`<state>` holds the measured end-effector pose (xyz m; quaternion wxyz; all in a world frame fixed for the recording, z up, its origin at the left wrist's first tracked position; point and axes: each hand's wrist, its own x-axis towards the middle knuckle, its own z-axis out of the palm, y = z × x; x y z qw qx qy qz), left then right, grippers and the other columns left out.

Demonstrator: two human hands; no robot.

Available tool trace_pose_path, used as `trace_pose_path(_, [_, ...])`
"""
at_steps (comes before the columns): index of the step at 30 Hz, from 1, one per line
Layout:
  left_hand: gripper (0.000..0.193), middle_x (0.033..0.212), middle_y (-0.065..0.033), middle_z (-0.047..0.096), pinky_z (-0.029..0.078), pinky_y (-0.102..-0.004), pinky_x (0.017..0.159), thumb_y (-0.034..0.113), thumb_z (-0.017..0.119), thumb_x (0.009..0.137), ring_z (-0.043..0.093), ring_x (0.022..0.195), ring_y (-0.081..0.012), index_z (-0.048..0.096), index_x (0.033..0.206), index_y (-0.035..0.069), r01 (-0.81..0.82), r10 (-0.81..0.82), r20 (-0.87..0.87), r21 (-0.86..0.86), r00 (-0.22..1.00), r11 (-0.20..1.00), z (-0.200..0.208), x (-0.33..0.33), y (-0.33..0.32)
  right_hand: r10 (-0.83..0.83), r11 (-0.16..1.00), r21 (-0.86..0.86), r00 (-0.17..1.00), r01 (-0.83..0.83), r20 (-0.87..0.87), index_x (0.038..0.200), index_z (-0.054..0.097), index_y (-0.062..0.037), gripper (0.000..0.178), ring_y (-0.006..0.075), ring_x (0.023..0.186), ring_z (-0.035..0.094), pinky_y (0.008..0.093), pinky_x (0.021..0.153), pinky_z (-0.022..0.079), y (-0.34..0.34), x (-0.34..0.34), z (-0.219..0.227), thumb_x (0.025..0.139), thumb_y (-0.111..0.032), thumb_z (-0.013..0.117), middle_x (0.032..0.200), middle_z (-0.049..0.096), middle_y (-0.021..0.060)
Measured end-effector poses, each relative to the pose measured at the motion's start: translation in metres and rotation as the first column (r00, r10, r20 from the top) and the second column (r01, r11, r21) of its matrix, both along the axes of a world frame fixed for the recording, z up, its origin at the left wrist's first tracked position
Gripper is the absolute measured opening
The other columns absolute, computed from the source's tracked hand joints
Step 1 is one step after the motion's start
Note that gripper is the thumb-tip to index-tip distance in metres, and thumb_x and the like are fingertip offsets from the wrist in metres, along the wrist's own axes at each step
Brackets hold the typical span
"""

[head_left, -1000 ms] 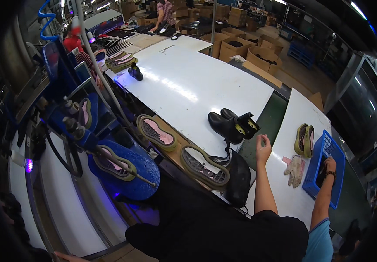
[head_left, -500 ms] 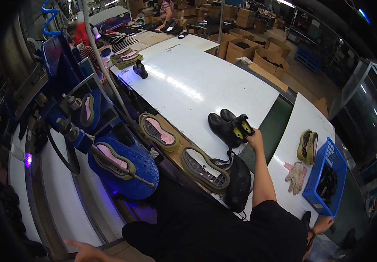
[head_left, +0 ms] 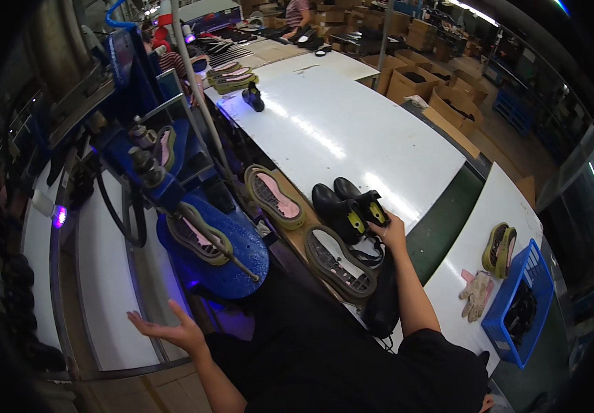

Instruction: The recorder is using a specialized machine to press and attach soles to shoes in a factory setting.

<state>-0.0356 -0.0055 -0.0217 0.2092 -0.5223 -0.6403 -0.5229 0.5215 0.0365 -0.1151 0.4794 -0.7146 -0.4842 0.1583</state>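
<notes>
My right hand (head_left: pixel 392 233) is closed at the tops of a pair of black ankle boots (head_left: pixel 338 210) with yellow-green lining at their openings. The boots stand near the close edge of the white table (head_left: pixel 352 131), toes pointing away. Off to the left, my left hand (head_left: pixel 173 332) is in the air with fingers spread and nothing in it. A large olive sole (head_left: pixel 340 261) lies just left of the boots, and a second sole with a pink inner (head_left: pixel 275 197) lies beyond it. A third sole (head_left: pixel 199 235) sits on the blue machine plate (head_left: pixel 245 272), under a bent rod.
At the right, a blue plastic basket (head_left: pixel 493 323) holds black items, beside a pale glove (head_left: pixel 477 294) and a pair of soles (head_left: pixel 498 249). A small black boot (head_left: pixel 253 97) and stacked soles (head_left: pixel 231 77) stand at the far left. Cardboard boxes (head_left: pixel 455 107) fill the back.
My left hand has risen from the lower left edge and opened out. My right hand has drawn the boots slightly left and nearer. The view has shifted; another person's hand at lower right is mostly out of sight.
</notes>
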Motion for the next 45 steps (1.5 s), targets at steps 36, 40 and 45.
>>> trace_pose_path(36, [0.129,0.16,-0.0387,0.031,0.023,-0.0567,0.126,0.066,0.082,0.079,0.033,0.151,-0.0492,0.018,0.158,-0.013,0.42,-0.312,0.309,-0.398,0.898,0.815,-0.041,0.063,0.089,0.154,0.821,0.562,0.987,-0.101,-0.048,0.106,0.075,0.0084,0.028,0.01,0.08,0.066,0.0267,0.077,0.054,0.054,-0.255,0.158,0.088,-0.01,0.086,0.092,0.077,0.0083])
trace_pose_path(40, [0.132,0.159,-0.0389,0.033,0.021,-0.0542,0.128,0.071,0.081,0.075,0.033,0.153,-0.0452,0.022,0.155,-0.016,0.272,-0.199,0.205,-0.441,0.958,0.855,-0.047,0.073,0.089,0.284,0.879,0.411,0.958,-0.244,-0.038,0.091,0.073,0.007,0.033,0.0095,0.072,0.06,0.0293,0.068,0.05,0.075,-0.311,0.169,0.084,-0.021,0.09,0.079,0.074,0.007])
trace_pose_path(45, [0.125,0.153,-0.0377,0.043,0.024,-0.0549,0.127,0.07,0.079,0.077,0.035,0.151,-0.0479,0.029,0.152,-0.016,0.212,-0.154,0.159,-0.466,0.975,0.859,-0.045,0.078,0.087,0.364,0.836,0.361,0.91,-0.413,0.199,0.099,0.073,0.0074,0.043,0.0289,0.072,0.072,0.0379,0.072,0.055,0.092,-0.367,0.174,0.08,-0.027,0.09,0.082,0.075,0.0195])
